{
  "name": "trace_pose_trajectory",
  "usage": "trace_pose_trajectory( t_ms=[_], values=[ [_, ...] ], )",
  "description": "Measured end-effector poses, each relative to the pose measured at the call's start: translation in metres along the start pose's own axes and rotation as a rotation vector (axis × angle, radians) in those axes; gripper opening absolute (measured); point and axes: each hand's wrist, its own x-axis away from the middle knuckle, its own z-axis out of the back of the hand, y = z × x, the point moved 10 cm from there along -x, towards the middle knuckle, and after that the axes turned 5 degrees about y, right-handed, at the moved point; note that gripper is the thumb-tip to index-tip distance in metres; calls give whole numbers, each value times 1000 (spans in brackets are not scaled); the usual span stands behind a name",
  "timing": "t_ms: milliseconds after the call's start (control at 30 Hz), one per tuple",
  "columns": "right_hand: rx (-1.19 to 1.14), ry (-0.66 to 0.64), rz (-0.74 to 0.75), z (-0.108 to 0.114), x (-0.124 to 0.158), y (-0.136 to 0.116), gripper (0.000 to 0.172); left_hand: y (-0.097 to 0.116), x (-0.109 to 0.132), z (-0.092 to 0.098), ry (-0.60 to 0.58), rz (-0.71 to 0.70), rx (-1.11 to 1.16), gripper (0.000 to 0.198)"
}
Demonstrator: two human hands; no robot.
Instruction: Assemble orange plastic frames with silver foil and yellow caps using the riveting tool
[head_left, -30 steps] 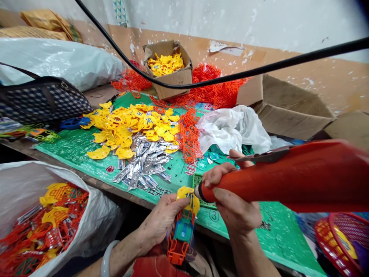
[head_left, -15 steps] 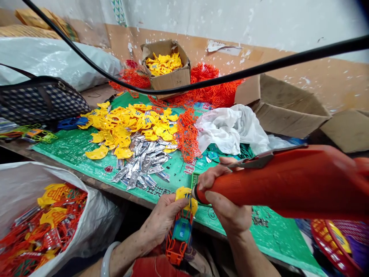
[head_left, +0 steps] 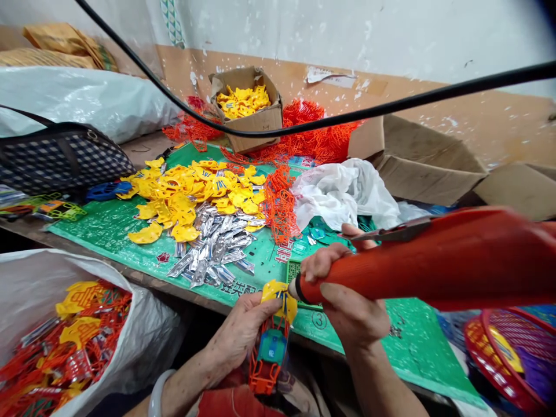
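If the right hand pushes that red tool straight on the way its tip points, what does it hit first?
The right hand aims the red tool leftward; its tip already sits at the yellow piece held by the left hand, so probably that piece.

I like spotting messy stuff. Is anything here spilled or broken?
Nothing looks broken. The yellow pieces and silver strips lie in loose heaps on the green mat, not in the cardboard box. A black cable hangs across the view. The wall paint is flaking.
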Motion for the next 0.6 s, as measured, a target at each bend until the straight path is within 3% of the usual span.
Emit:
trace_pose_trajectory(
  t_ms=[200,400,600],
  values=[
    [166,196,54,33,-15,-14,57,-5,-1,1,-31,89,22,34],
    [361,312,101,78,-20,3,16,-4,1,0,-92,113,-19,34],
    [394,323,75,90,-17,19,11,-3,0,-3,-85,132,-29,35]
  ],
)
